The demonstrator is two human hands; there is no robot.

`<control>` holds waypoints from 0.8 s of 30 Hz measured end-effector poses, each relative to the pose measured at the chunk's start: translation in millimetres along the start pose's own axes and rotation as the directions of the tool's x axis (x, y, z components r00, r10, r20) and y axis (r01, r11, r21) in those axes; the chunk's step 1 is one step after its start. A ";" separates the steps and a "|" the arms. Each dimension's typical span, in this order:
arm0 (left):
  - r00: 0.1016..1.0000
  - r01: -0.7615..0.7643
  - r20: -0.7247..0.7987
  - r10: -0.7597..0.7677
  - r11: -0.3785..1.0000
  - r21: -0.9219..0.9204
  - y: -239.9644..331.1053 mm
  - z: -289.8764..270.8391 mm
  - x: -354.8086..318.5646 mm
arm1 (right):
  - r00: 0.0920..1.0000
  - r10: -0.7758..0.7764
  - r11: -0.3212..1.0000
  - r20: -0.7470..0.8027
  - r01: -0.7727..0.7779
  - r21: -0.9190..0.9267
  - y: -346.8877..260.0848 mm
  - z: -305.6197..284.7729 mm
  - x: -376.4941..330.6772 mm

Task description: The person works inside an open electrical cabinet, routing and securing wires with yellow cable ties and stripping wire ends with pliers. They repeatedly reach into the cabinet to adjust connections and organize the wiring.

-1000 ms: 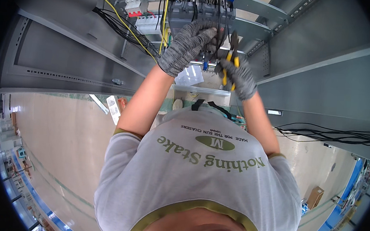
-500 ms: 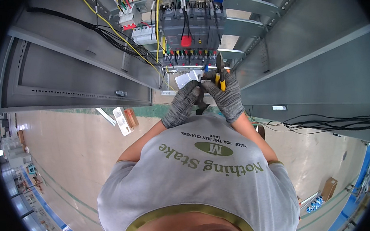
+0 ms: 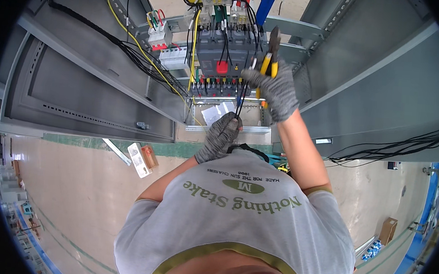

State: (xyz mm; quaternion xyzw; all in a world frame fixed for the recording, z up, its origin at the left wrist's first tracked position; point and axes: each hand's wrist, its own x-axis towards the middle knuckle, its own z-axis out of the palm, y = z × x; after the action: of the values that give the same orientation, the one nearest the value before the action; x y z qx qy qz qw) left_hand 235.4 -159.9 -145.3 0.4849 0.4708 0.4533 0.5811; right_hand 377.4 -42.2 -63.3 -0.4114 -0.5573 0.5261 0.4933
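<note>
Dark, yellow-handled pliers [image 3: 274, 45] in the gripping right hand [image 3: 279, 93] — thin black wires [image 3: 241, 101] in the closed left hand [image 3: 221, 137]

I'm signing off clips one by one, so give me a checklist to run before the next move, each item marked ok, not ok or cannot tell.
1. Left hand in grey knit glove, closed on thin black wires: ok.
2. Right hand in grey knit glove, holding dark-jawed metal pliers with yellow handles: ok.
3. Plier jaws away from the gripped wires: ok, they point toward the picture's top.
4. Right fingertips pinching those wires: cannot tell.
5. Condition of the wires' lower ends: cannot tell.
6. Red blocky knob on dark grey rectangular breaker uncovered by hands: ok.
</note>
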 end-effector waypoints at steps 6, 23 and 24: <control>0.999 0.040 0.025 -0.039 0.999 -0.024 17.6 1.7 -0.5 | 0.995 0.097 0.995 0.029 -0.097 -0.015 -5.6 -4.3 5.6; 0.979 0.116 0.204 0.024 0.756 -0.645 32.3 7.5 38.7 | 0.999 0.008 0.985 0.034 -0.002 -0.174 -19.1 -1.6 44.2; 0.982 0.093 0.185 0.024 0.796 -0.598 32.5 8.1 38.6 | 0.999 -0.035 0.981 0.029 0.040 -0.190 -20.6 0.3 50.9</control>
State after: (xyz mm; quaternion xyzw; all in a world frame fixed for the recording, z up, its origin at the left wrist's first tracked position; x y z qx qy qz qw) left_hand 246.7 -119.2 -116.6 0.3053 0.2551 0.5223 0.7543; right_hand 369.5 5.3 -36.9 -0.4393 -0.6191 0.4662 0.4544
